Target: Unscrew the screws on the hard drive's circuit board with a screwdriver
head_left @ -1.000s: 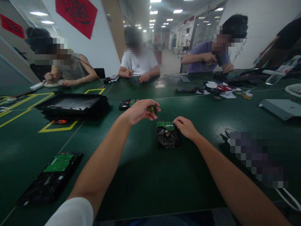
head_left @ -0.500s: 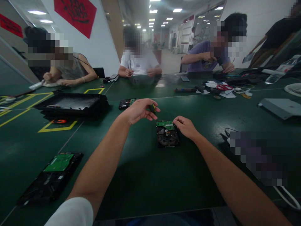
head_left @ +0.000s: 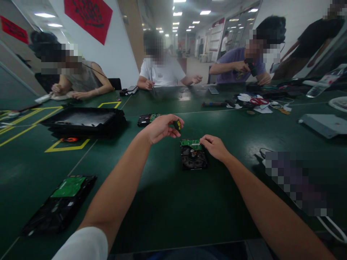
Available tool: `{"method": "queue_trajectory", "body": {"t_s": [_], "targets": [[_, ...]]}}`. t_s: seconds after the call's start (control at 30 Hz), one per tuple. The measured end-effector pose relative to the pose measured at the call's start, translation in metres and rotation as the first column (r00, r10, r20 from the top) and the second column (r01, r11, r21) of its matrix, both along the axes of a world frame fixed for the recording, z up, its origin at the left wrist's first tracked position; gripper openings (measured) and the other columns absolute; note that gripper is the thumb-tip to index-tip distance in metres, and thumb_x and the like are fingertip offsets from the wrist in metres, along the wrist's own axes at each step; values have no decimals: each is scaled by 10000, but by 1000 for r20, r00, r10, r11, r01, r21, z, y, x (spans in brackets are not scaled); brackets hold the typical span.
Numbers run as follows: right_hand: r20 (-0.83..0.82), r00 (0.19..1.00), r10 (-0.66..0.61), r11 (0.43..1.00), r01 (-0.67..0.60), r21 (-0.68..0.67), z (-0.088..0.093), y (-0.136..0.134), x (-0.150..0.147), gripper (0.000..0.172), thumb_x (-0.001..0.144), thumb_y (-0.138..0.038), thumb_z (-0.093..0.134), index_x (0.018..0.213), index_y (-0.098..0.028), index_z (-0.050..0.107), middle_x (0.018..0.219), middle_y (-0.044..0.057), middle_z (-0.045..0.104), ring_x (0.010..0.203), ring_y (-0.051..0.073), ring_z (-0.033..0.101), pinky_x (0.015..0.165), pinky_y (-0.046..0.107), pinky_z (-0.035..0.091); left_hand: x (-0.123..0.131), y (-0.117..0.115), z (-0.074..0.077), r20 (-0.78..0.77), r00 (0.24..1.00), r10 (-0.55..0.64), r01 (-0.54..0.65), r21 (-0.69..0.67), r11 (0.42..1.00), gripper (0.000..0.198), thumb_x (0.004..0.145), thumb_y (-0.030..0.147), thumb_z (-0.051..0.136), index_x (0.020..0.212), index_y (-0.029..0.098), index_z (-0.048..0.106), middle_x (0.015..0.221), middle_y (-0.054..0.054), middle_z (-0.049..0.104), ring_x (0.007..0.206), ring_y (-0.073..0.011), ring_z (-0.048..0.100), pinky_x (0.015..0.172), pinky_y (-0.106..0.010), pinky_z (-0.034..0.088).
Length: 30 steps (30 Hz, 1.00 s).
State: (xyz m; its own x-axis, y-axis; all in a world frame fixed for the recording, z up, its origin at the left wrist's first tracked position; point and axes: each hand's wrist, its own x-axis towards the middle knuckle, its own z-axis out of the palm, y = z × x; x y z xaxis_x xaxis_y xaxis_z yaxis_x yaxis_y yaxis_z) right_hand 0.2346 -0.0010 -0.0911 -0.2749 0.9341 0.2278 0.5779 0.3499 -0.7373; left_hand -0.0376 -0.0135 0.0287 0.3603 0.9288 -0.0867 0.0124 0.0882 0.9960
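Observation:
A small hard drive with a green circuit board at its far end lies on the dark green table in front of me. My left hand hovers just above and left of the drive, fingers pinched on a small black and yellow tool handle. My right hand rests curled on the drive's far right corner, holding it.
A second hard drive lies near left, a third beyond my left hand. A black tray sits left on yellow floor-tape marks. Three people sit across; scissors, cloths and a grey box are at right.
My left hand has closed tighter on the tool and turned it slightly, the yellow end showing more. A person across has reached a hand out. My right hand stays on the drive.

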Motion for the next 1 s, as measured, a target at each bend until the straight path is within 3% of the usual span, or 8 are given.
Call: {"method": "queue_trajectory", "body": {"t_s": [0.37,0.6,0.8,1.0], "targets": [[0,999,33,999,-33,0,-3,1,1,295,940,-470,556,828,-217,659,763,5,648,715,171,575,680,286,434,-1,0,-1,-45,998,-33,35,41,999,281,884,375,598,982,137,712,883,-88,675,640,-141,653,557,-240,500],[-39,996,78,997,-77,13,-6,1,2,260,947,-445,569,875,-220,678,799,5,664,731,165,587,680,280,437,0,0,-2,-5,1000,-2,3,11,1000,273,867,370,625,1021,147,661,1009,-132,729,613,-170,684,517,-273,514],[-69,993,94,996,-95,-4,-14,6,3,244,908,-452,634,898,-215,694,765,7,658,691,159,572,637,275,419,1,-1,-2,24,1000,-5,5,-10,1000,272,838,377,655,987,151,621,1014,-152,750,597,-182,690,515,-281,532],[-39,994,103,995,-104,-12,-16,6,5,240,888,-452,664,943,-224,712,705,-2,617,629,146,527,585,267,380,1,-1,-1,17,1000,10,-10,15,1000,242,833,348,662,938,130,679,948,-123,725,623,-166,692,521,-253,518]]}}
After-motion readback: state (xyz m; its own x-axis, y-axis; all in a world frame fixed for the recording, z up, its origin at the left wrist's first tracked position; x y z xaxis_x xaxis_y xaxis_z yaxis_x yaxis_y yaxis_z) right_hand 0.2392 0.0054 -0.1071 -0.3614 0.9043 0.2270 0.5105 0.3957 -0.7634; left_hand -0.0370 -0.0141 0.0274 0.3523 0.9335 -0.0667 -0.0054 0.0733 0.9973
